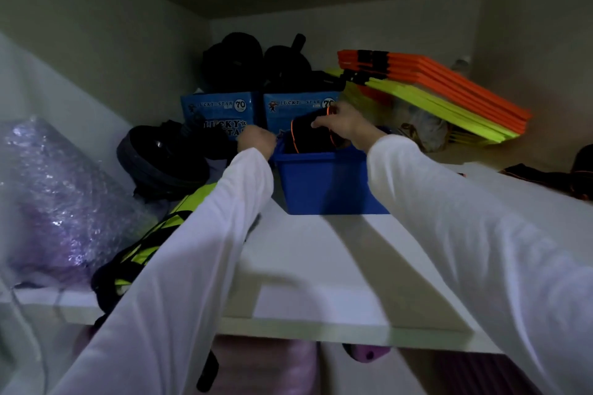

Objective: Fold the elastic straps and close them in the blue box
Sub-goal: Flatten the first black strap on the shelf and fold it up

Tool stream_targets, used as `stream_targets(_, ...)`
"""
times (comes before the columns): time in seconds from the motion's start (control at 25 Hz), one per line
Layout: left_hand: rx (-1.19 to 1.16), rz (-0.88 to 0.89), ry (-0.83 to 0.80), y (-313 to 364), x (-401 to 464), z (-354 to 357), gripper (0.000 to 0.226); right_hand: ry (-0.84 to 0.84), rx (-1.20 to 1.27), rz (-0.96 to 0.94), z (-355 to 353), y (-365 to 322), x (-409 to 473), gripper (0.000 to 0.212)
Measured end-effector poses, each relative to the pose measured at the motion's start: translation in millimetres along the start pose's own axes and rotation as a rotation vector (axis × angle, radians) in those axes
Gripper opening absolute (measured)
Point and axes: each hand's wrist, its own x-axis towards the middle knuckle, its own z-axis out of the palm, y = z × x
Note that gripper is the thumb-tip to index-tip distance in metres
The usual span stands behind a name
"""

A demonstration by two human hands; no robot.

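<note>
A blue plastic box (324, 183) stands on a high white shelf (308, 266), with no lid on it. A bundle of black elastic straps with orange edging (305, 135) sticks up out of its top. My right hand (343, 125) grips the upper part of that bundle over the box. My left hand (258, 141) is curled at the box's left rim; what its fingers hold is hidden. More black strap material with orange trim (545, 179) lies on the shelf at the far right.
Two blue printed cardboard boxes (221, 112) holding dark gear stand behind the plastic box. Orange and yellow flat panels (433, 90) lean at the back right. A black round item (160, 157), a yellow-black bag (154, 234) and a bubble-wrapped purple roll (54, 202) fill the left.
</note>
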Motion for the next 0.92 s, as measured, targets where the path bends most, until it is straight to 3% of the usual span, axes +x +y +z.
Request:
stream_targets(0.16,0.028,-0.078,-0.070,-15,21,12,0.032,-0.250,-0.412,0.194,16,1,21,0.027)
stream_targets(0.24,0.012,-0.090,-0.091,-16,28,16,0.034,-0.342,-0.599,0.224,24,0,25,0.036)
stream_targets(0.36,0.005,-0.098,-0.109,-15,35,18,0.018,-0.463,-0.839,0.248,29,-2,25,0.043)
stream_targets(0.52,-0.008,-0.109,-0.142,-17,36,20,0.021,-0.614,-0.871,0.310,32,1,32,0.037)
stream_targets(0.6,-0.002,-0.127,-0.130,-17,36,21,0.033,-0.612,-0.895,0.287,33,4,36,0.036)
stream_targets(0.76,0.008,-0.105,-0.099,-17,37,22,0.023,-0.530,-0.910,0.264,30,-1,27,0.028)
stream_targets(0.92,0.033,-0.119,-0.113,-19,37,22,0.036,-0.420,-0.935,0.185,25,-3,17,0.036)
